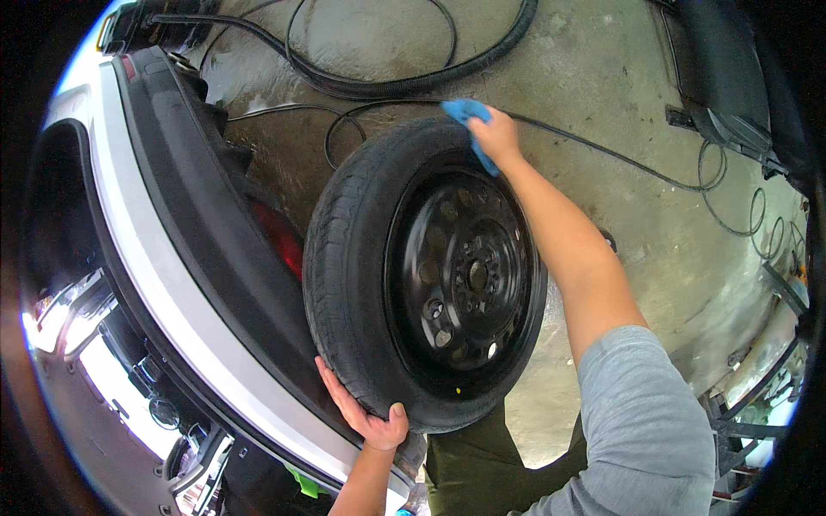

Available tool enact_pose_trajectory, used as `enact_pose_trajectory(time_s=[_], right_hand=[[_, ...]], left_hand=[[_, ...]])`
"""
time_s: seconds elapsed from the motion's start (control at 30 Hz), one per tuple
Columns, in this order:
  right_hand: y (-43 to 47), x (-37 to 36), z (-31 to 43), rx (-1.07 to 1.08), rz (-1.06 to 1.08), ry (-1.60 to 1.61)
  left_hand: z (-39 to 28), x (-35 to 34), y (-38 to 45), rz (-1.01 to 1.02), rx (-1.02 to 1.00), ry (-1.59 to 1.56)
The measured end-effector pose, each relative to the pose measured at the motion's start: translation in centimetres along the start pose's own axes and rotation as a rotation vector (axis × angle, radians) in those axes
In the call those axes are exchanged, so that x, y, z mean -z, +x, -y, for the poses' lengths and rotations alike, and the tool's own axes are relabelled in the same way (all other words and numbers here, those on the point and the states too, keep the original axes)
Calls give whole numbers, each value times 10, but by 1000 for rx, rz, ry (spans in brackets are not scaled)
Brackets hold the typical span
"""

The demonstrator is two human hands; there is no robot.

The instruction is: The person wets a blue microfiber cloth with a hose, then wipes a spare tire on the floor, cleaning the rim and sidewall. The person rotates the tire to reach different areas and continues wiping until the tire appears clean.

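Before me a black rubber tyre (348,284) is mounted on a glossy black steel wheel (419,226), its outer face turned toward me. My left hand (371,416) is spread against the lower tread of the tyre, with the thumb toward the sidewall. At the far side, my right hand (497,135) grips a blue cloth (468,111) on the upper sidewall close to the rim. Part of the cloth hangs below the fist. A small yellow dot (458,390) marks the lower rim. The underside of the tyre is hidden.
To the left stands a white car (187,284) with a black bumper (187,174) and a red reflector (277,235). A thick black hose (400,84) and thin black cables (594,140) lie across the concrete floor (581,71). Dark metal framework (748,429) stands at the right.
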State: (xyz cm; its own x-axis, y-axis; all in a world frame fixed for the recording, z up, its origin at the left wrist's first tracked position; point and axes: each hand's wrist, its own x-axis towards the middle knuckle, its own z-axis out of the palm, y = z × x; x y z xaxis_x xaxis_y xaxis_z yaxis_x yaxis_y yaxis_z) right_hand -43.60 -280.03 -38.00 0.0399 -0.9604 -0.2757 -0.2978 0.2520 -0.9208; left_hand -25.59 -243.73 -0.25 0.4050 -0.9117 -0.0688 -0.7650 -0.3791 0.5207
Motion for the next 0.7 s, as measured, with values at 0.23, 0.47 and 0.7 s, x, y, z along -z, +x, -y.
enact_pose_trajectory(time_s=[0.23, 0.47, 0.7], right_hand=[[-39, 11, -9, -504, -253, -121], [-154, -46, 227, 744, 257, 237], [-90, -21, 128, 792, 96, -63]], left_hand=[[4, 2, 1, 17, -26, 10], [-5, 0, 3, -4, -16, -1], [-5, -3, 2, -6, -4, 1]])
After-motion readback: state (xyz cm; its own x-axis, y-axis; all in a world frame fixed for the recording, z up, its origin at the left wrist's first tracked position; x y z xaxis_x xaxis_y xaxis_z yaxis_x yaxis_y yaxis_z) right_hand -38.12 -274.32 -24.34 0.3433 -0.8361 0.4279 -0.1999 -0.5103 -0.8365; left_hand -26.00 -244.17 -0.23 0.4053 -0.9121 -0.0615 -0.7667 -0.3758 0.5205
